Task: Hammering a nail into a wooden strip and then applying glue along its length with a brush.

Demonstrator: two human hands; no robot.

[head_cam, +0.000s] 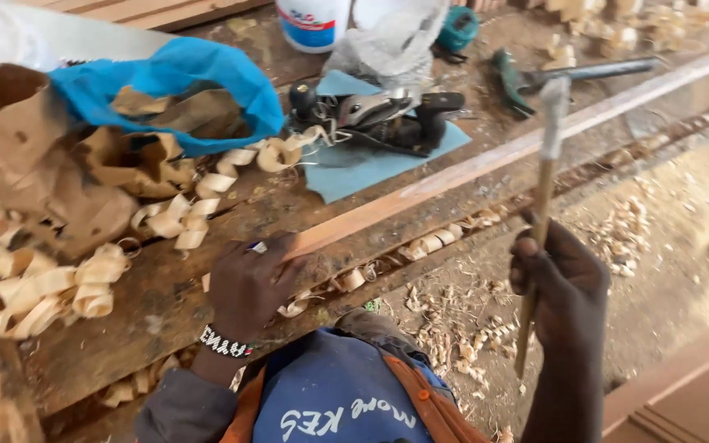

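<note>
A worn workbench (157,303) carries a long wooden strip (486,160). The left hand (249,283) presses its near end, fingers curled together. Right of the strip, the right hand (564,283) grips a hammer (545,189), fingers wrapped around its handle.

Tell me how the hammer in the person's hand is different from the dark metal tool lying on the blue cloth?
The wooden-handled hammer is long and thin; the dark metal hand plane is short and chunky. The hammer is held nearly upright in the right hand, above the floor, while the plane lies on the blue cloth on the workbench, with no hand on it. The hammer's handle is pale wood; the plane's knobs are black. Both are woodworking tools.
</note>
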